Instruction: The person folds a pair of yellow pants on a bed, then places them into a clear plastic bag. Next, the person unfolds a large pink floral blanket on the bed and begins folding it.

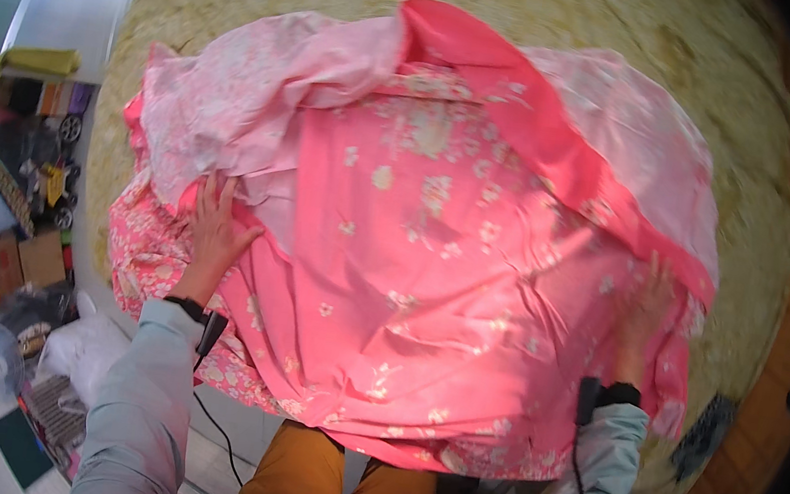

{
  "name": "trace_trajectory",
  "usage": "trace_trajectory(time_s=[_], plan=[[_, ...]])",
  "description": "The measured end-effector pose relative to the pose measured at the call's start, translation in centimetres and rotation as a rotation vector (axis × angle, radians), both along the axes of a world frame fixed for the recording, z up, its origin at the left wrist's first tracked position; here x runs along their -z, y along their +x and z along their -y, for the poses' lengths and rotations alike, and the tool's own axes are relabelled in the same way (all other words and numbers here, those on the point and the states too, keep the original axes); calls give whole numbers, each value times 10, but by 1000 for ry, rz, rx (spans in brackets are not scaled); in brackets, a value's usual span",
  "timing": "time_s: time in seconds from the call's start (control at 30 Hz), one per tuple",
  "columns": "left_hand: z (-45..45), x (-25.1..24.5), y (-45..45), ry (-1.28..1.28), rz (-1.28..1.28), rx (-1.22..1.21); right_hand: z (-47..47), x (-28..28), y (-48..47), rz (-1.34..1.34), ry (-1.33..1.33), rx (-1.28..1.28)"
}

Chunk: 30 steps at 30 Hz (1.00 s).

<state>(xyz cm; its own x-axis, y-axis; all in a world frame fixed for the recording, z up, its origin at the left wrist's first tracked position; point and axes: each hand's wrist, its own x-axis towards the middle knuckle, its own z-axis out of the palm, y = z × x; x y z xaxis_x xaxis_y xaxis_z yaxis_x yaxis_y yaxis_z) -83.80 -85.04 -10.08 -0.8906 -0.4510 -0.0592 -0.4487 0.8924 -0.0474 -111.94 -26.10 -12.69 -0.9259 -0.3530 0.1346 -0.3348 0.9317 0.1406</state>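
Note:
A large pink floral cloth [395, 247], which looks like a bed sheet or quilt cover, lies rumpled before me. Its darker pink border [534, 119] is folded over at the far side, and paler pink fabric [266, 85] shows at both far corners. My left hand [216, 229] rests on the left part of the cloth, thumb spread away from the fingers. On the right part, my right hand [645, 301] lies flat near the border, slightly blurred. Neither hand appears to pinch the fabric. The near edge of the cloth hangs over towards my legs.
Beneath the cloth is a bed with a yellowish plush cover [695, 54]. On the left floor are cardboard boxes [41, 258], a toy vehicle [55, 188] and a white plastic bag [84, 355]. Black cables [223, 420] run from my wrists. A dark blue cloth [705, 438] lies at the right.

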Motion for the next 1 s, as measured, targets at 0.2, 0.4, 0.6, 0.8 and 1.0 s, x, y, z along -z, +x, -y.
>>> trace_trajectory(time_s=[0.2, 0.4, 0.6, 0.8, 1.0], plan=[[70, -1, -72, -151, -308, 63, -15, -21, -78, -41, 360, 150], [85, 30, -85, 349, -152, -170, -56, 1, -122, 281, -484, 224], [71, -26, -35, 254, -401, 11, -91, -69, -69, 479, -675, 593], [43, -173, 20, 1095, 577, -121, -52, -217, 58, 1578, -577, 248], [71, -182, -22, 1240, 654, -184, -1, -239, 37, 1871, -401, 70]])
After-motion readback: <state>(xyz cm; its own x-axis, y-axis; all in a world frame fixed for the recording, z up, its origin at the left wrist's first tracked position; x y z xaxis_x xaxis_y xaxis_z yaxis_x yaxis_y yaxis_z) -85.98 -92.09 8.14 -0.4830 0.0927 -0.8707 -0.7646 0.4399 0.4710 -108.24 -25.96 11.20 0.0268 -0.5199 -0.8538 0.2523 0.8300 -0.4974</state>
